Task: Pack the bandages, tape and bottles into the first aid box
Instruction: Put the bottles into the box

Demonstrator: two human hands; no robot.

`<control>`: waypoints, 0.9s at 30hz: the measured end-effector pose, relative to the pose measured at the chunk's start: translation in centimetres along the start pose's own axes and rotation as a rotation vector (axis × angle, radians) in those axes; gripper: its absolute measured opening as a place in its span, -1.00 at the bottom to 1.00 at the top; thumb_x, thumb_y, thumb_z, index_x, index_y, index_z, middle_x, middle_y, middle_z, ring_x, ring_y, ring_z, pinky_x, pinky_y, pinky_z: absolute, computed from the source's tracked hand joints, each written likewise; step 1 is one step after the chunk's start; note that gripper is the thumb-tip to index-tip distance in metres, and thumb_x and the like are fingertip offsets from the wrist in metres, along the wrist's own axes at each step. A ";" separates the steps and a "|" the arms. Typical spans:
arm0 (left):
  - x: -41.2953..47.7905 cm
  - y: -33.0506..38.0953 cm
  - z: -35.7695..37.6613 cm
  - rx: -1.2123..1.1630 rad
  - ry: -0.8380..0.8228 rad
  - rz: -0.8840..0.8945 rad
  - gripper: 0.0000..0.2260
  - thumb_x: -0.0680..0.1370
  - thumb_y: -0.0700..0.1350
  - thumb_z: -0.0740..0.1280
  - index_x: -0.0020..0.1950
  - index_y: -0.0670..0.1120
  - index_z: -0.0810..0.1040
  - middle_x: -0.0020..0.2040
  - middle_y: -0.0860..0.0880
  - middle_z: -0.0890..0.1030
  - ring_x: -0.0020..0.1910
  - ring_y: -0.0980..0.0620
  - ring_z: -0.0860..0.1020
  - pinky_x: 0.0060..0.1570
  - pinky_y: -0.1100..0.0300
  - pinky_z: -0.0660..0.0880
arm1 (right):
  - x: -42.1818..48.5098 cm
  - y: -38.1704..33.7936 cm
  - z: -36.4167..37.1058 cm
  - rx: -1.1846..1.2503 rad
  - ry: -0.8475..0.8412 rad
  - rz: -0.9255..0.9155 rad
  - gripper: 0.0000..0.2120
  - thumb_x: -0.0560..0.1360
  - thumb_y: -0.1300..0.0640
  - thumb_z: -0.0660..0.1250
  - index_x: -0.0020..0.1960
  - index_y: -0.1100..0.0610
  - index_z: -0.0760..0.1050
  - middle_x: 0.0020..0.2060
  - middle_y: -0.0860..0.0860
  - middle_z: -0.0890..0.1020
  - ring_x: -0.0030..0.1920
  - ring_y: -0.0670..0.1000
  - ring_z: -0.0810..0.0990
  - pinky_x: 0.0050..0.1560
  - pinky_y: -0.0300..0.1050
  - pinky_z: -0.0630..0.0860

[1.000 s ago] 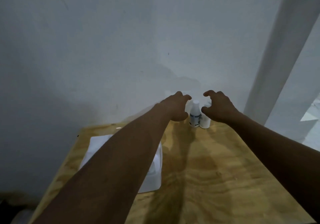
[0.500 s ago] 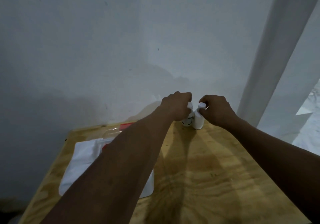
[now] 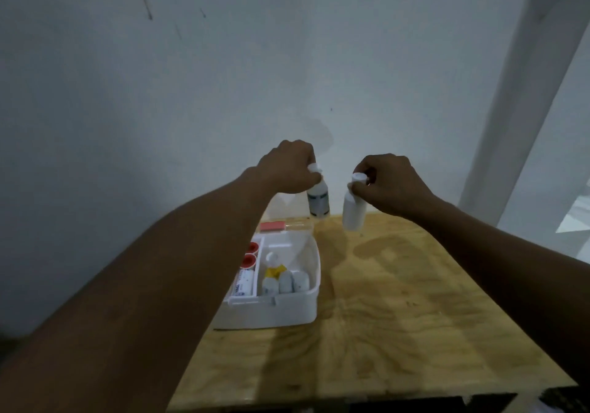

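Note:
My left hand (image 3: pixel 289 166) grips the cap end of a white bottle with a dark label (image 3: pixel 318 200), lifted above the table's far edge. My right hand (image 3: pixel 388 184) pinches the neck of a plain white bottle (image 3: pixel 353 213), also held in the air and tilted. The open white first aid box (image 3: pixel 287 312) lies below my left forearm. Inside it I see red-cored tape rolls (image 3: pixel 249 256), several rolled bandages (image 3: pixel 285 281), a small bottle with a yellow label (image 3: pixel 273 267) and a tube (image 3: pixel 243 286).
The plywood table (image 3: pixel 399 316) stands against a pale wall (image 3: pixel 223 77). The box's clear lid with a red latch (image 3: pixel 273 226) lies open behind it. A white post (image 3: pixel 523 93) rises at the right. The table's near edge runs along the bottom.
Both hands closed on the two bottles at the back of the table and lifted them off it, moving apart. The view dropped, showing the inside of the box.

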State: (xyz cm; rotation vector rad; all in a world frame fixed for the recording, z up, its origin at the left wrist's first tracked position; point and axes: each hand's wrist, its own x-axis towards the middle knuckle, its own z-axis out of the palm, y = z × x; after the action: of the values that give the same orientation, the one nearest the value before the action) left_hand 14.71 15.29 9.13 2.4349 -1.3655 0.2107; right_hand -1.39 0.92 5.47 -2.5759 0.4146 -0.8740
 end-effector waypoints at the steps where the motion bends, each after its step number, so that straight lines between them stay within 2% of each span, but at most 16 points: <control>1: -0.7 -0.6 -1.0 -0.008 0.013 -0.017 -0.71 0.46 0.08 0.46 0.08 -0.05 0.57 0.01 -0.05 0.60 -0.04 -0.06 0.56 0.00 -0.01 0.58 | 0.0 -1.3 0.0 0.008 -0.003 -0.021 -0.80 0.43 0.06 0.44 -0.01 0.14 0.64 -0.16 -0.02 0.67 -0.16 -0.05 0.60 -0.24 -0.23 0.47; 4: -2.9 -2.0 -3.5 -0.040 0.040 -0.055 -0.71 0.47 0.05 0.47 0.08 -0.07 0.59 -0.02 -0.03 0.60 -0.06 -0.03 0.57 -0.01 0.01 0.59 | -0.1 -4.7 0.3 0.037 -0.019 -0.077 -0.80 0.42 0.06 0.45 -0.01 0.14 0.64 -0.16 -0.02 0.67 -0.16 -0.06 0.60 -0.25 -0.27 0.44; 9: -5.8 -3.6 -5.2 -0.095 0.012 -0.094 -0.76 0.45 0.00 0.48 0.00 -0.11 0.61 -0.11 -0.04 0.64 -0.14 -0.02 0.64 -0.07 0.01 0.62 | -1.1 -8.6 1.6 0.057 -0.106 -0.137 -0.79 0.41 0.04 0.46 -0.02 0.14 0.65 -0.15 -0.01 0.69 -0.18 -0.05 0.62 -0.18 -0.14 0.56; 14: -7.2 -4.2 -4.3 -0.131 -0.095 -0.118 -0.83 0.46 -0.04 0.49 -0.07 -0.09 0.58 -0.20 -0.02 0.67 -0.32 0.08 0.69 -0.31 0.22 0.55 | -2.8 -9.4 3.6 0.020 -0.255 -0.133 -0.82 0.39 0.06 0.44 -0.06 0.12 0.65 -0.16 -0.01 0.69 -0.18 -0.01 0.63 -0.11 0.03 0.63; 20: -7.5 -4.5 -1.8 -0.132 -0.299 -0.148 -0.77 0.44 -0.05 0.54 -0.02 -0.13 0.60 -0.15 -0.07 0.71 -0.29 0.06 0.71 -0.21 0.15 0.64 | -4.5 -8.7 5.3 -0.027 -0.436 -0.138 -0.81 0.41 0.08 0.46 -0.02 0.13 0.67 -0.12 0.03 0.72 -0.16 0.00 0.65 -0.10 -0.01 0.64; 27: -7.7 -4.3 0.6 -0.132 -0.455 -0.198 -0.71 0.42 -0.03 0.57 0.03 -0.15 0.64 -0.14 -0.06 0.72 -0.21 0.01 0.73 -0.05 0.05 0.67 | -5.1 -8.2 6.3 -0.032 -0.550 -0.121 -0.78 0.42 0.09 0.46 0.03 0.15 0.70 -0.06 0.05 0.73 -0.09 0.06 0.66 0.00 0.08 0.63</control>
State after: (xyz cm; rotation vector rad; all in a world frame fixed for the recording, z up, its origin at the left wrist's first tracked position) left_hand 14.28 23.25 5.36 2.5767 -1.2391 -0.4938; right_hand -0.10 11.77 1.92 -2.7458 0.1110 -0.1669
